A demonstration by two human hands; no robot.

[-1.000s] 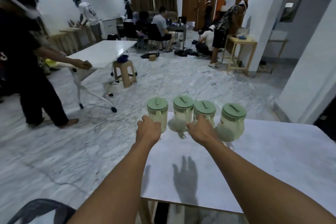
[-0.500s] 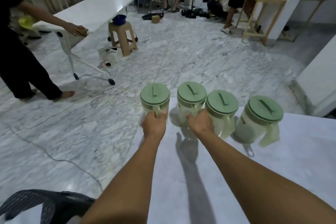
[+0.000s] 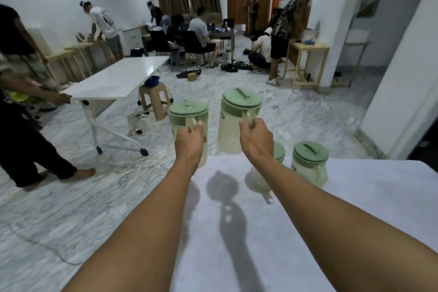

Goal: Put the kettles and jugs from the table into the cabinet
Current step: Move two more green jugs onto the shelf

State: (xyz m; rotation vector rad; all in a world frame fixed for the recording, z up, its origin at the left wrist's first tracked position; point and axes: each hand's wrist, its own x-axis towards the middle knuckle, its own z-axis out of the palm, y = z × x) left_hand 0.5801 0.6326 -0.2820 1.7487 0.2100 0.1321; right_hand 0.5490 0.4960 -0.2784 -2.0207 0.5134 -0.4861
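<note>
Lifted clear of the bench [image 3: 355, 208] since half a second ago: two jugs. Left hand [image 3: 190, 141] clamped on left jug [image 3: 188, 121] by its handle; right hand [image 3: 256, 141] likewise on taller jug [image 3: 239, 121]. Probably light, stiff plastic, lids perhaps loose. Further right, two jugs [image 3: 309, 163] standing on the bench.

each hand [image 3: 190, 141] [image 3: 256, 141] holds a green-lidded jug [image 3: 188, 116] [image 3: 238, 121] above the table [image 3: 355, 208].
</note>
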